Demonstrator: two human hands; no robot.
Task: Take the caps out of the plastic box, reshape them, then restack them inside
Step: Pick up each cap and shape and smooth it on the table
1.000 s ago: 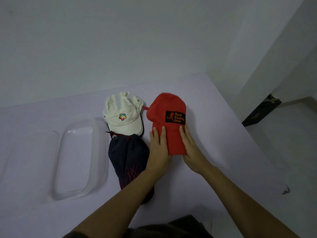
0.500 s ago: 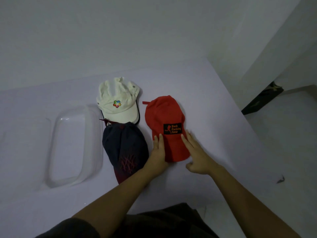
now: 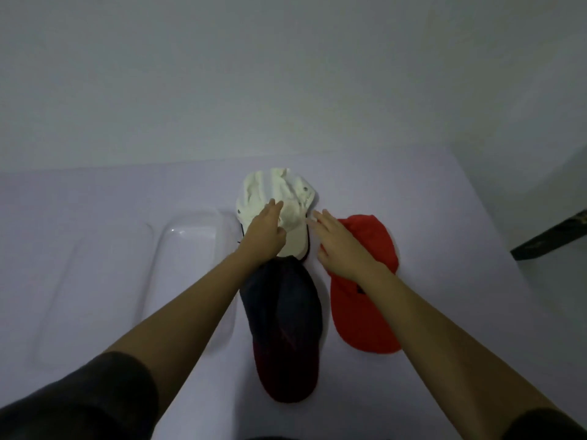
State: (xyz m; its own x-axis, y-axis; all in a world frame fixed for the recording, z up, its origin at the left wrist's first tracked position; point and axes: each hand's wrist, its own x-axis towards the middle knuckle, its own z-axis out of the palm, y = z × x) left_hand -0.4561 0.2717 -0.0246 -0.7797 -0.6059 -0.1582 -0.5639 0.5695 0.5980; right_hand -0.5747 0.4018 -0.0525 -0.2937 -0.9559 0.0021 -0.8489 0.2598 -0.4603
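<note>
Three caps lie on the white table. The white cap (image 3: 292, 198) is farthest from me, and my left hand (image 3: 265, 231) rests on its crown and brim with fingers stretched out. My right hand (image 3: 336, 242) reaches toward the white cap's right side with straight fingers, passing over the red cap (image 3: 365, 300), which lies flat on the right. The dark navy cap (image 3: 284, 319) lies in front of the white one, its brim pointing toward me. The clear plastic box (image 3: 190, 249) stands to the left with nothing in it.
What looks like the clear lid (image 3: 57, 300) lies left of the box. The table (image 3: 476, 281) ends on the right, where a floor and a dark object (image 3: 552, 241) show. A pale wall runs behind the table.
Both hands have left the red cap's brim and moved forward to the white cap. The camera has tipped, so the caps sit lower in view.
</note>
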